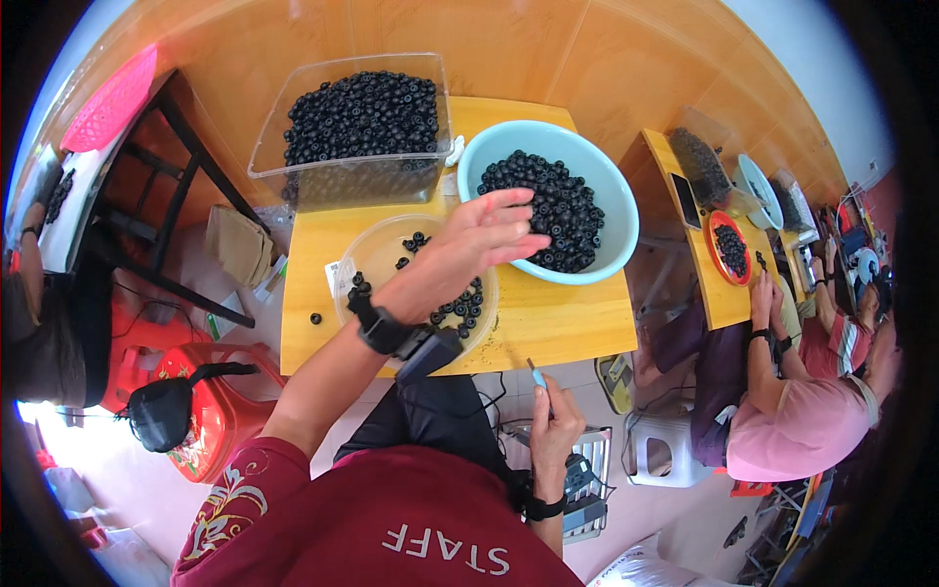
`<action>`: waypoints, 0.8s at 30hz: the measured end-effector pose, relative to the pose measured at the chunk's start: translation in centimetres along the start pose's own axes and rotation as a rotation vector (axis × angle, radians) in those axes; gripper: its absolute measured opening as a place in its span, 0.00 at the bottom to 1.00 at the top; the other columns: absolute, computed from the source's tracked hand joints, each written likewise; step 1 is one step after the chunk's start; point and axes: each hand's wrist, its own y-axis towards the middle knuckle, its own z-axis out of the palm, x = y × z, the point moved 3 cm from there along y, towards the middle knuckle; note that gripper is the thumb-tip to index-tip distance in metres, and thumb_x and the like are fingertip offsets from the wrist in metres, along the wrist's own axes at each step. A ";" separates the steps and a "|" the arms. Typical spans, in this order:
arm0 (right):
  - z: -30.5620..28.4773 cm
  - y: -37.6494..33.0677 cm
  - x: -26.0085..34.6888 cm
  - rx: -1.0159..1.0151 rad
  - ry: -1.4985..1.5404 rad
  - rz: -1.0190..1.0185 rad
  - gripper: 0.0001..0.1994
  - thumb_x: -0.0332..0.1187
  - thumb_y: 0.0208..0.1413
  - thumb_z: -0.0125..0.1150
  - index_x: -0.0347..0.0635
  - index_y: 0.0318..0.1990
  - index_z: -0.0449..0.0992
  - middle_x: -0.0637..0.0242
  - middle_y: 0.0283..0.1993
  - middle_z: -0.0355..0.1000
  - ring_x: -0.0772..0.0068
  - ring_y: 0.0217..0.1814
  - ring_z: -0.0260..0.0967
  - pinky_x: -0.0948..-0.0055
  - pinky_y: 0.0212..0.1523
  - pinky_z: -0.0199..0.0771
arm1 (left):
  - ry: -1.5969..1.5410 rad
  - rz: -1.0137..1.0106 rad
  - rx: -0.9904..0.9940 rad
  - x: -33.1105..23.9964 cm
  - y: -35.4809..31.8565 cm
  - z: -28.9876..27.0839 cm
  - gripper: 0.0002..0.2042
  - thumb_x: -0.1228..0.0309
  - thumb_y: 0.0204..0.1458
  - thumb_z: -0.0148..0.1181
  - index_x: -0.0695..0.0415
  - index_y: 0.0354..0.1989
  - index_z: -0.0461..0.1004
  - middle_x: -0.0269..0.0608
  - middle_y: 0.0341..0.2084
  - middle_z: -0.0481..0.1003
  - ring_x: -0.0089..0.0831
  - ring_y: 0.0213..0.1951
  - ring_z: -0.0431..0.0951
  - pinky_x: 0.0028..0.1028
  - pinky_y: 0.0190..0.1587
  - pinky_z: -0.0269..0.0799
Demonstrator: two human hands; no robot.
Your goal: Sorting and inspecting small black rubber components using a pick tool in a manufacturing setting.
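My left hand (pixel 494 230) reaches over the near left rim of a light blue basin (pixel 629 220), its fingers stretched out and apart, with nothing visible in them. Inside the basin lies a heap of small round black parts with holes (pixel 562 215). Below my left forearm, a clear round tray (pixel 367 249) holds more of these black parts, scattered; the arm hides some of them. Near the table's front edge, my right hand (pixel 558 423) is closed around a small blue-handled tool (pixel 538 376) with a thin tip pointing up; its exact kind is unclear.
A clear rectangular bin (pixel 367 186) full of black parts stands at the back left of the yellow table (pixel 548 333). One loose part (pixel 315 318) lies left of the tray. A red stool (pixel 210 411) stands at left. Other people work at a table (pixel 719 293) on the right.
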 end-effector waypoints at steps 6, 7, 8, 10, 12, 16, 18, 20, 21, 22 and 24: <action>1.0 0.3 -0.5 0.045 -0.017 -0.023 0.08 0.28 0.55 0.57 0.37 0.41 0.77 0.58 0.21 0.63 0.65 0.19 0.61 0.68 0.22 0.60 | 0.575 -0.100 -0.131 1.9 -5.0 -9.5 0.13 0.74 0.50 0.58 0.65 0.44 0.72 0.39 0.38 0.76 0.25 0.40 0.77 0.23 0.44 0.71; 1.1 0.4 -0.3 0.046 0.005 -0.026 0.08 0.28 0.55 0.57 0.37 0.41 0.77 0.59 0.21 0.63 0.65 0.19 0.61 0.68 0.22 0.60 | 0.791 -0.064 -0.175 2.1 -5.6 -10.8 0.10 0.74 0.51 0.57 0.65 0.41 0.74 0.37 0.34 0.77 0.25 0.37 0.78 0.23 0.41 0.72; 1.3 0.5 0.0 0.051 0.029 -0.036 0.08 0.29 0.55 0.57 0.37 0.41 0.77 0.59 0.21 0.63 0.66 0.19 0.60 0.68 0.22 0.60 | 0.792 -0.066 -0.184 2.4 -6.4 -12.1 0.10 0.74 0.51 0.57 0.65 0.41 0.74 0.37 0.34 0.77 0.25 0.37 0.78 0.23 0.41 0.72; 1.6 0.5 0.1 0.053 0.040 -0.043 0.08 0.29 0.55 0.57 0.37 0.41 0.77 0.59 0.21 0.63 0.66 0.19 0.60 0.68 0.22 0.60 | 0.881 -0.090 -0.295 3.0 -7.4 -14.1 0.08 0.79 0.47 0.58 0.65 0.36 0.76 0.39 0.30 0.78 0.26 0.32 0.79 0.24 0.35 0.73; 1.7 0.4 0.3 0.054 0.049 -0.053 0.08 0.29 0.55 0.57 0.38 0.41 0.77 0.59 0.21 0.63 0.66 0.19 0.60 0.69 0.22 0.60 | 0.956 -0.068 -0.318 3.2 -7.8 -14.6 0.08 0.80 0.46 0.58 0.66 0.35 0.76 0.40 0.28 0.78 0.26 0.29 0.79 0.24 0.33 0.73; 1.5 0.3 0.6 0.074 0.045 -0.041 0.08 0.29 0.55 0.57 0.37 0.41 0.77 0.59 0.21 0.63 0.66 0.19 0.60 0.69 0.22 0.59 | 1.119 0.032 -0.338 3.2 -8.3 -14.7 0.08 0.80 0.43 0.61 0.67 0.33 0.76 0.45 0.25 0.78 0.30 0.28 0.79 0.27 0.32 0.73; 1.5 0.2 0.5 0.080 0.054 -0.027 0.08 0.29 0.55 0.57 0.37 0.41 0.77 0.59 0.21 0.63 0.67 0.18 0.60 0.69 0.22 0.59 | 1.225 0.074 -0.333 3.5 -8.1 -14.0 0.08 0.79 0.42 0.62 0.66 0.33 0.76 0.47 0.25 0.78 0.33 0.28 0.79 0.28 0.32 0.73; 1.5 0.1 0.4 0.080 0.026 -0.036 0.08 0.29 0.55 0.57 0.37 0.41 0.78 0.60 0.21 0.63 0.67 0.18 0.59 0.69 0.22 0.59 | 1.330 0.119 -0.325 3.9 -7.6 -13.2 0.08 0.78 0.41 0.63 0.66 0.32 0.76 0.49 0.24 0.77 0.35 0.28 0.79 0.29 0.32 0.73; 1.4 0.1 0.4 0.078 0.025 -0.039 0.08 0.29 0.55 0.57 0.37 0.41 0.78 0.60 0.21 0.63 0.67 0.18 0.59 0.69 0.22 0.59 | 1.338 0.067 -0.334 4.2 -7.4 -13.1 0.09 0.78 0.40 0.63 0.65 0.31 0.75 0.49 0.24 0.77 0.36 0.28 0.79 0.30 0.33 0.73; 1.5 0.0 0.3 0.095 0.016 -0.030 0.08 0.29 0.54 0.58 0.39 0.41 0.77 0.58 0.22 0.65 0.60 0.20 0.63 0.65 0.23 0.62 | 1.346 0.015 -0.341 4.5 -7.2 -13.1 0.09 0.77 0.40 0.64 0.65 0.31 0.75 0.50 0.23 0.76 0.37 0.28 0.79 0.31 0.33 0.73; 1.5 -0.1 0.4 0.106 0.005 -0.021 0.09 0.30 0.54 0.58 0.41 0.41 0.77 0.56 0.23 0.67 0.53 0.23 0.67 0.61 0.24 0.65 | 1.366 0.058 -0.326 5.0 -7.0 -13.7 0.08 0.77 0.40 0.63 0.65 0.31 0.75 0.50 0.23 0.76 0.37 0.28 0.79 0.31 0.34 0.72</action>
